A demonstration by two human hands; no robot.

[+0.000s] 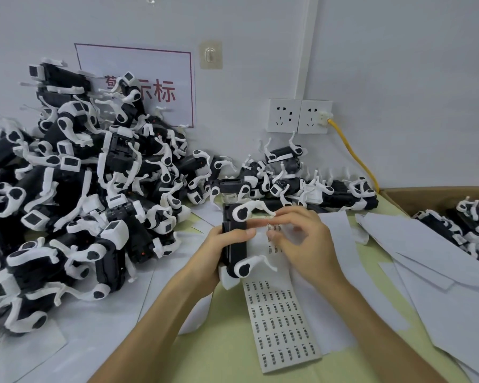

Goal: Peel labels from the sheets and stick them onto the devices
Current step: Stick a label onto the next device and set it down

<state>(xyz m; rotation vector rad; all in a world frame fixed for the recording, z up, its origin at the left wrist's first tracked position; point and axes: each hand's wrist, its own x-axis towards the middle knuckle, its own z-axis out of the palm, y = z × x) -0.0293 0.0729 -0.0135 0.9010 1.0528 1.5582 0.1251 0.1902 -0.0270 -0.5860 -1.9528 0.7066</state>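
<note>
My left hand [215, 251] grips a black device with white legs [235, 239], held on end above the table's middle. A long label sheet [284, 324] printed with several rows of small dark labels lies on the table, its far end passing under my hands. My right hand [302, 239] hovers beside the device with curled fingers, thumb and forefinger pinching at the sheet's upper end, next to the device's side. Whether a label is between the fingertips is too small to tell.
A big heap of black-and-white devices [75, 189] fills the left side up to the wall. More devices [302, 183] lie along the back. A cardboard box [426, 197] at right holds others. Loose white backing sheets [426, 272] cover the right of the green table.
</note>
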